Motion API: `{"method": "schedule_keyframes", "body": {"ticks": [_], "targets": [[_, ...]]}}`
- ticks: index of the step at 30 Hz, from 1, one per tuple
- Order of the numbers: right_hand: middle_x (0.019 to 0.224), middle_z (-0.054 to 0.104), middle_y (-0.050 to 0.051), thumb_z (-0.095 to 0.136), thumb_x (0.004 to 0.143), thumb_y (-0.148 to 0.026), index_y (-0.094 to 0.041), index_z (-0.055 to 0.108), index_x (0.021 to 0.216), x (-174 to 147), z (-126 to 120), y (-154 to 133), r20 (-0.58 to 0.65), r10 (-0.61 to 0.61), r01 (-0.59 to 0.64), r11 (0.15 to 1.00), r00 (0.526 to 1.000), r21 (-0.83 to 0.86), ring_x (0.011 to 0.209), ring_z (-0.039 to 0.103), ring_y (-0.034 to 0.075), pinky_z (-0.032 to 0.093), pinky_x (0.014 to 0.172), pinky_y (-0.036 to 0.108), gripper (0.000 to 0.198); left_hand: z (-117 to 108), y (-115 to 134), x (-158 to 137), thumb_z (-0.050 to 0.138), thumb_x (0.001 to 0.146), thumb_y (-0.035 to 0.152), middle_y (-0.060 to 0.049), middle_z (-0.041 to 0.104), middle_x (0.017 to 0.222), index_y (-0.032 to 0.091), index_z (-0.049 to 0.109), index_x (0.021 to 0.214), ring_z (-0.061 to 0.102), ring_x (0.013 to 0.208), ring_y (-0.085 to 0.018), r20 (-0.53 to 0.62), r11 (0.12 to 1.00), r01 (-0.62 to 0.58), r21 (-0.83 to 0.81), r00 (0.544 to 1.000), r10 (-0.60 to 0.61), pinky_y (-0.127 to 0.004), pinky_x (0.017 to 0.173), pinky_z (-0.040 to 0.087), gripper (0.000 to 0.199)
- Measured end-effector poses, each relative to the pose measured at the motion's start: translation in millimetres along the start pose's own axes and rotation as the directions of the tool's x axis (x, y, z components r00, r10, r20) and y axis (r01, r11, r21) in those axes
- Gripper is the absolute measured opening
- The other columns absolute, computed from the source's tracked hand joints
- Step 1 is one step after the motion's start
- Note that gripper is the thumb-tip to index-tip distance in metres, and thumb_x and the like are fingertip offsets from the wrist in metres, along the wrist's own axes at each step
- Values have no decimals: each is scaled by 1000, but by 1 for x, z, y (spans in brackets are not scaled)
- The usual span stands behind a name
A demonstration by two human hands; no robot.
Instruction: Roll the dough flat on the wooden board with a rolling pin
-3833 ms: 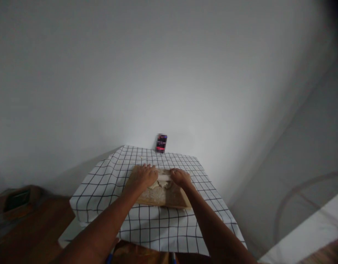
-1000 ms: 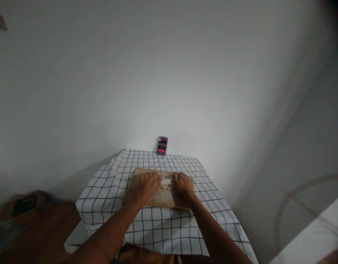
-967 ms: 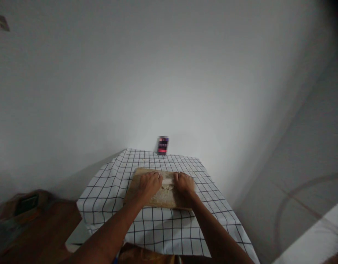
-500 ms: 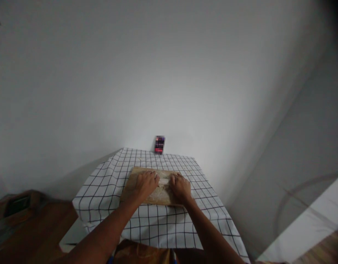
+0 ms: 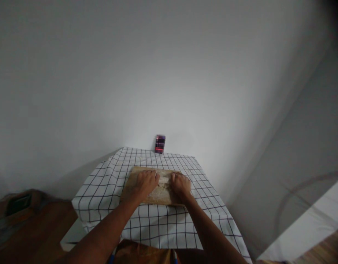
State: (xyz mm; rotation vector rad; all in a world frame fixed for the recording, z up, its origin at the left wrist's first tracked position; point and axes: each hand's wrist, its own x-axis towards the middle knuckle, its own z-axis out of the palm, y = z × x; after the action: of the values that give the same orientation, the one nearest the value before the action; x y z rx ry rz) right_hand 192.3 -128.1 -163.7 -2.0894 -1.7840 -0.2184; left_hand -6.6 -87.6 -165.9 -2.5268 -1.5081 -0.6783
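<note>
A pale, floury rolling pin (image 5: 164, 180) lies crosswise on a wooden board (image 5: 153, 199), its middle showing between my hands. My left hand (image 5: 147, 180) is closed over its left part, and my right hand (image 5: 181, 182) is curled over the right part. Both ends are hidden under the hands. Just below the pin, a pale patch that looks like dough (image 5: 162, 185) shows on the board. White flour dusts the board's surface around it.
The board rests on a table with a white, black-checked cloth (image 5: 158, 220). A small dark object (image 5: 159, 143), blurred out, leans against the wall (image 5: 169, 91) at the far edge. A brown box-like thing (image 5: 23, 203) stands low at left.
Both hands stay at nearly the same place over the rolling pin, the right one shifted very slightly. The view has moved only a little.
</note>
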Motion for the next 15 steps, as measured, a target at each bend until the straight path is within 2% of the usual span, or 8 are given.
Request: {"method": "schedule_keyframes", "body": {"ticks": [3, 7, 11, 15], "targets": [[135, 88, 15, 42, 121, -28, -22, 89, 119, -9, 2, 2, -22, -9, 10, 1000, 1000, 26, 133, 80, 26, 60, 114, 36, 47, -3, 3, -1, 44, 118, 27, -19, 89, 127, 12, 84, 126, 80, 118, -37, 24, 999, 43, 3, 999, -43, -45, 94, 59, 43], [151, 83, 10, 39, 123, -28, -24, 87, 129, -23, 0, 4, 10, -38, 37, 997, 999, 64, 153, 70, 25, 55, 125, 38, 49, -6, 6, -5, 49, 116, 28, -16, 89, 129, 15, 83, 135, 80, 119, -34, -5, 998, 54, -20, 998, -55, -43, 100, 59, 41], [142, 86, 11, 38, 125, -31, -25, 88, 120, -27, -5, 3, 50, -41, 38, 998, 998, 53, 145, 75, 25, 56, 122, 36, 51, -5, 5, -9, 48, 117, 26, -19, 89, 130, 14, 82, 136, 79, 120, -33, -28, 999, 28, -30, 999, -29, -42, 101, 55, 41], [140, 87, 14, 41, 125, -30, -24, 89, 116, -17, -4, 2, 54, -14, 12, 1000, 998, 20, 133, 81, 26, 59, 115, 34, 49, 0, 4, -6, 45, 118, 27, -18, 89, 131, 15, 82, 136, 79, 123, -35, 8, 999, 31, 16, 999, -31, -43, 97, 55, 42]]}}
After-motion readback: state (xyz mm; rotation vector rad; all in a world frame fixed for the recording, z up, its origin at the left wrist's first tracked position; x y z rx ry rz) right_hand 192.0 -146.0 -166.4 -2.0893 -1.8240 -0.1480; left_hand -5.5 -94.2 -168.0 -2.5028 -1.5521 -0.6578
